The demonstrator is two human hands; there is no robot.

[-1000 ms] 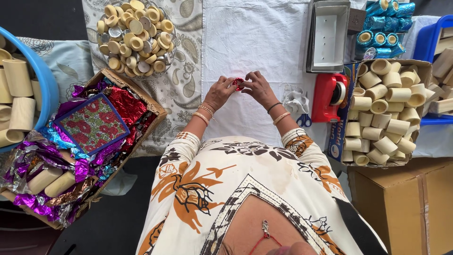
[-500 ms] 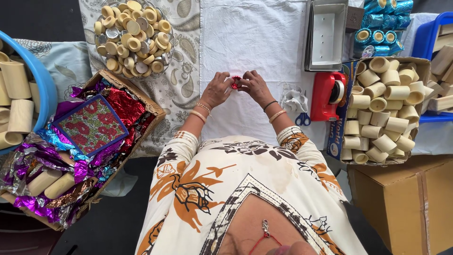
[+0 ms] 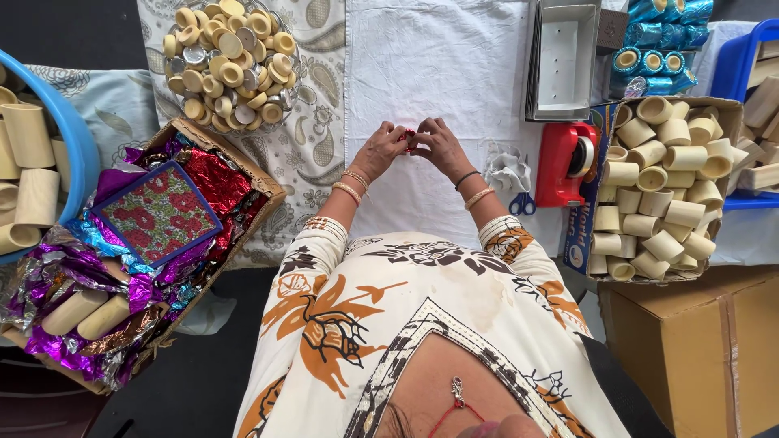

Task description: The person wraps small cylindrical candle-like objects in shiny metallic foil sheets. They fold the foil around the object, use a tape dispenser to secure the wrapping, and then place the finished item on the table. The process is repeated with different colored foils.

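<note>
Both my hands meet over a white cloth (image 3: 454,57) in front of me. My left hand (image 3: 380,149) and my right hand (image 3: 438,146) pinch a small red foil-wrapped piece (image 3: 410,136) between their fingertips. Most of the piece is hidden by my fingers. Bangles sit on both wrists.
A round tray of cream caps (image 3: 231,53) lies far left. A cardboard box of coloured foil sheets (image 3: 162,211) is at my left, a blue tub of cream tubes (image 3: 32,154) beyond it. At right stand a box of tubes (image 3: 665,186), a red tape dispenser (image 3: 568,162), scissors (image 3: 519,199), a grey tray (image 3: 564,57).
My hands have stayed together on the red piece, and they sit a little farther out over the white cloth. The fingers shift slightly around it.
</note>
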